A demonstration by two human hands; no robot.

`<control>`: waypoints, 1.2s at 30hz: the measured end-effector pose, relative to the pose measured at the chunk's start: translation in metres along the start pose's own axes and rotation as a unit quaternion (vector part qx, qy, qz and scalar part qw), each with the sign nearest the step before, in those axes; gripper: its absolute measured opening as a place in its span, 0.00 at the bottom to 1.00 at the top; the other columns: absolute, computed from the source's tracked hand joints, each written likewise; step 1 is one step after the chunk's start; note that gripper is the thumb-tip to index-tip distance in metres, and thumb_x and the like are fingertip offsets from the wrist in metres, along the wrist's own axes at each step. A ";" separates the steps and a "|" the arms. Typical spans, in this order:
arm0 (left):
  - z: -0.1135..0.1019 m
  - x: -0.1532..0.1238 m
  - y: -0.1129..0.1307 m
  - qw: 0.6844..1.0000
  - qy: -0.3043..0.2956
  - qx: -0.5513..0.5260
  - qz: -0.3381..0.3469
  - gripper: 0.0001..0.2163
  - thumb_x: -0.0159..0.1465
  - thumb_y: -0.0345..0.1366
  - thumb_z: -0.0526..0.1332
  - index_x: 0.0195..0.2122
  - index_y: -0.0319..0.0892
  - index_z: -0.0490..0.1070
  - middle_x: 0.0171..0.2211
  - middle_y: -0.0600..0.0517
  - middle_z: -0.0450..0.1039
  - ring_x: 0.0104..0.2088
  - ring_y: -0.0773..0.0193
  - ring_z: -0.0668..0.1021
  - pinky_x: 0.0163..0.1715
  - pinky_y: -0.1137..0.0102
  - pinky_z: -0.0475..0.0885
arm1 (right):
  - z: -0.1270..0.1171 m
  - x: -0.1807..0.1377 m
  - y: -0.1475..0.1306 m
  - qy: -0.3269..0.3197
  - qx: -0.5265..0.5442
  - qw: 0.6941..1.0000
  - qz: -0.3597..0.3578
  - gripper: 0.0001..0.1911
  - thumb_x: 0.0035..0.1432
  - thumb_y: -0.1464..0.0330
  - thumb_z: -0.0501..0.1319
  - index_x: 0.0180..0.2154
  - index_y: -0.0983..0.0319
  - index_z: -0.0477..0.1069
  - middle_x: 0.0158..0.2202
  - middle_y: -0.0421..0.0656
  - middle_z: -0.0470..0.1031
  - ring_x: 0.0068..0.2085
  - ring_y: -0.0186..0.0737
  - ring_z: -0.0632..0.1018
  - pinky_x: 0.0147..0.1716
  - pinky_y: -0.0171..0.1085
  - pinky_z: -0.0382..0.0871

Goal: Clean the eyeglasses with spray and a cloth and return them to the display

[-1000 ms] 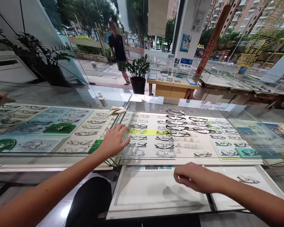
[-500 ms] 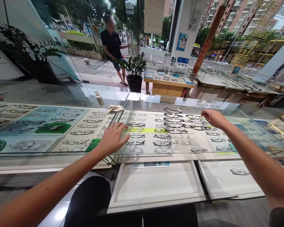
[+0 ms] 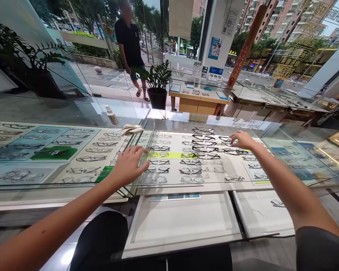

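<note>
My left hand rests on the glass display counter, its fingers spread and nothing in them. Farther right, my right hand has its bent fingers and thumb at the right end of a pair of dark-framed eyeglasses, covering part of the frame. Just nearer to me lies another black pair. A column of several black eyeglasses lies to the left of these. Rows of thinner eyeglasses show beneath the glass between my hands.
A folded cloth and a small spray bottle stand on the glass at left. Below the counter, a white drawer is pulled out, with a second drawer beside it. A person is beyond the window, near a potted plant.
My right hand has shifted left over the end of the dark eyeglasses, its fingers less tightly curled. My left hand keeps its place on the glass. The person outside has stepped closer.
</note>
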State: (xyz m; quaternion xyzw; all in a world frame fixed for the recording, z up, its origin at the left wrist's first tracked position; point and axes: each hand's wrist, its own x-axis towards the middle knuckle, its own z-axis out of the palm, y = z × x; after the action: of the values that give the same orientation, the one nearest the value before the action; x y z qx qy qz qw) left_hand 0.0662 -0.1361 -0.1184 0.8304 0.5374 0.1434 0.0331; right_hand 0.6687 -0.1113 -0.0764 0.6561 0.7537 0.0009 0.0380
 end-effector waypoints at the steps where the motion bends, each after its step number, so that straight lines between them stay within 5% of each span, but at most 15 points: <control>1: 0.000 0.000 0.000 1.000 -0.003 0.001 -0.001 0.25 0.71 0.54 0.52 0.59 0.45 0.74 0.65 0.36 0.71 0.65 0.37 0.73 0.62 0.43 0.69 | 0.000 0.003 -0.001 0.002 0.003 1.000 0.001 0.06 0.61 0.66 0.67 0.38 0.56 0.85 0.60 0.45 0.83 0.63 0.58 0.75 0.60 0.52 0.68; 16: 0.002 -0.001 0.002 1.000 0.001 -0.002 0.001 0.26 0.71 0.53 0.52 0.60 0.43 0.73 0.65 0.36 0.71 0.65 0.37 0.72 0.63 0.43 0.67 | 0.000 0.013 -0.020 0.061 0.046 0.994 0.075 0.02 0.53 0.68 0.67 0.30 0.59 0.76 0.42 0.48 0.85 0.50 0.54 0.78 0.48 0.44 0.69; 21: 0.001 -0.003 0.004 1.000 0.006 0.000 -0.006 0.24 0.71 0.52 0.52 0.59 0.44 0.73 0.65 0.37 0.71 0.64 0.38 0.73 0.62 0.45 0.68 | -0.027 -0.019 -0.022 0.094 0.089 0.985 0.114 0.05 0.54 0.65 0.65 0.30 0.59 0.73 0.41 0.48 0.85 0.43 0.50 0.80 0.41 0.42 0.69; 24: 0.002 -0.003 0.005 1.000 0.009 -0.001 -0.004 0.24 0.71 0.51 0.53 0.59 0.44 0.74 0.65 0.37 0.71 0.65 0.38 0.73 0.62 0.46 0.68 | -0.055 -0.061 -0.034 0.093 0.180 0.978 0.054 0.06 0.54 0.63 0.65 0.32 0.58 0.74 0.43 0.45 0.84 0.46 0.51 0.81 0.45 0.43 0.70; 26: 0.003 -0.004 0.005 1.000 0.008 0.002 -0.002 0.24 0.71 0.51 0.52 0.60 0.44 0.73 0.65 0.37 0.71 0.65 0.38 0.72 0.62 0.45 0.68 | -0.071 -0.094 -0.051 0.052 0.237 0.970 -0.013 0.07 0.56 0.61 0.66 0.34 0.56 0.73 0.44 0.44 0.83 0.47 0.51 0.80 0.48 0.44 0.71; 29: 0.003 -0.004 0.006 1.000 0.004 0.010 -0.003 0.25 0.72 0.51 0.51 0.61 0.42 0.73 0.65 0.36 0.71 0.66 0.37 0.72 0.62 0.44 0.68 | -0.078 -0.139 -0.089 -0.093 0.291 0.948 -0.094 0.06 0.59 0.63 0.67 0.35 0.57 0.72 0.42 0.43 0.81 0.48 0.50 0.79 0.52 0.44 0.71; 33: 0.003 -0.003 0.006 1.000 0.003 0.017 -0.002 0.25 0.72 0.51 0.51 0.61 0.42 0.73 0.66 0.36 0.70 0.66 0.38 0.71 0.63 0.44 0.67 | -0.047 -0.174 -0.136 -0.259 0.280 0.919 -0.100 0.05 0.56 0.70 0.66 0.36 0.57 0.72 0.42 0.43 0.80 0.47 0.49 0.78 0.52 0.43 0.69; 36: 0.003 -0.003 0.007 1.000 0.004 0.017 -0.001 0.25 0.72 0.51 0.51 0.61 0.42 0.73 0.66 0.36 0.70 0.66 0.37 0.71 0.63 0.44 0.67 | -0.017 -0.183 -0.153 -0.275 0.225 0.930 -0.096 0.06 0.53 0.73 0.65 0.33 0.58 0.71 0.39 0.42 0.79 0.51 0.51 0.77 0.58 0.46 0.65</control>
State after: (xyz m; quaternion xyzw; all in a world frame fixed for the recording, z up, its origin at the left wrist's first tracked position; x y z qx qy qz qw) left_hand 0.0715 -0.1415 -0.1202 0.8295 0.5411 0.1373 0.0166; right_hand 0.5415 -0.3126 -0.0567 0.5462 0.7538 -0.3528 0.0946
